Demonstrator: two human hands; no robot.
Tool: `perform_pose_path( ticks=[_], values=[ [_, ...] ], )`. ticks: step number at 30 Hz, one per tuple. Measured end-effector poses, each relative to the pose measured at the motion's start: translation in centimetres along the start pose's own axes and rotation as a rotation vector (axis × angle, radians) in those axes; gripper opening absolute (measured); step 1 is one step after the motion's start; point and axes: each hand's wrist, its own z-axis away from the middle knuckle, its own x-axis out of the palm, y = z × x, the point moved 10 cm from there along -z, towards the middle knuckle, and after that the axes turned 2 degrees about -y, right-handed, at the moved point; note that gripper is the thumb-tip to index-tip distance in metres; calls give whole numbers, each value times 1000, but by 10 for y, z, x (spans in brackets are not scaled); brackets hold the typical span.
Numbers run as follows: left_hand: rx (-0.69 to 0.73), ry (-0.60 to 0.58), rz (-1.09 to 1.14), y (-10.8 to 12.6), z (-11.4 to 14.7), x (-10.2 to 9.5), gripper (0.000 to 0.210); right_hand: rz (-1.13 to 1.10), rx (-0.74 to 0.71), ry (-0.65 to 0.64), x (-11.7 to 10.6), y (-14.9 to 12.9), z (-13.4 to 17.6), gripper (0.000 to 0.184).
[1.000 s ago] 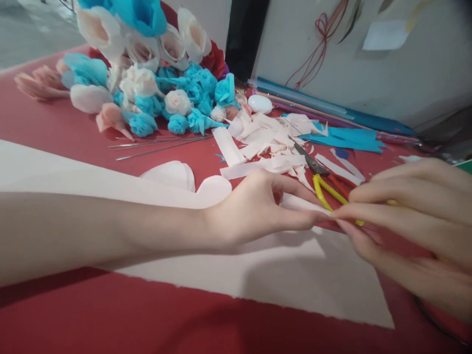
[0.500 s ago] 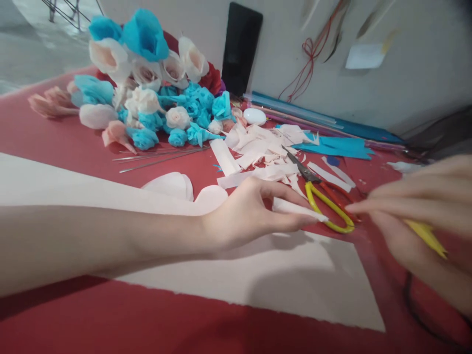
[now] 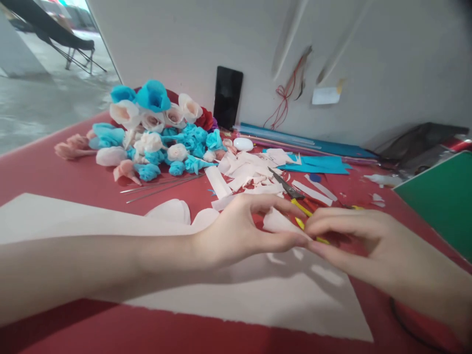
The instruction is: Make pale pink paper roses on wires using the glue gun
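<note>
My left hand (image 3: pixel 239 231) holds a small rolled piece of pale crepe paper (image 3: pixel 280 222) between thumb and fingers, its wider end flaring toward the palm. At the roll's narrow end, the fingertips of my right hand (image 3: pixel 350 241) are closed in a pinch, touching my left fingertips. A bit of yellow (image 3: pixel 300 223) shows between the hands; I cannot tell whether it is held. Behind the right hand lie scissors (image 3: pixel 289 189) with yellow and red handles, partly hidden. Under both hands is a large pale paper sheet (image 3: pixel 295 305), with cut rounded petals (image 3: pixel 169 212) beside the left wrist.
Blue, white and pink paper flowers (image 3: pixel 155 142) are heaped at the back left, near thin wires (image 3: pixel 162 187). Paper scraps (image 3: pixel 243 169) and blue paper (image 3: pixel 317 164) lie behind the hands. A phone (image 3: pixel 227 98) leans on the wall; a green board (image 3: pixel 442 196) stands at right.
My right hand has come in from the right and met my left hand at the roll's narrow end. The camera view has tilted up, showing more of the wall and a green board.
</note>
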Motion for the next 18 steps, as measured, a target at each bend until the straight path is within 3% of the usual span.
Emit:
perform_pose_path(
  ticks=[5, 11, 18],
  values=[
    [-39, 51, 191, 2, 1, -6, 37, -154, 50, 95, -3, -5, 0, 18],
    [-115, -35, 332, 7, 7, 4, 14, -295, 78, 319, -15, -7, 12, 10],
    [-123, -34, 451, 8, 8, 8, 11, -233, 50, 282, -9, -7, 12, 13]
  ],
)
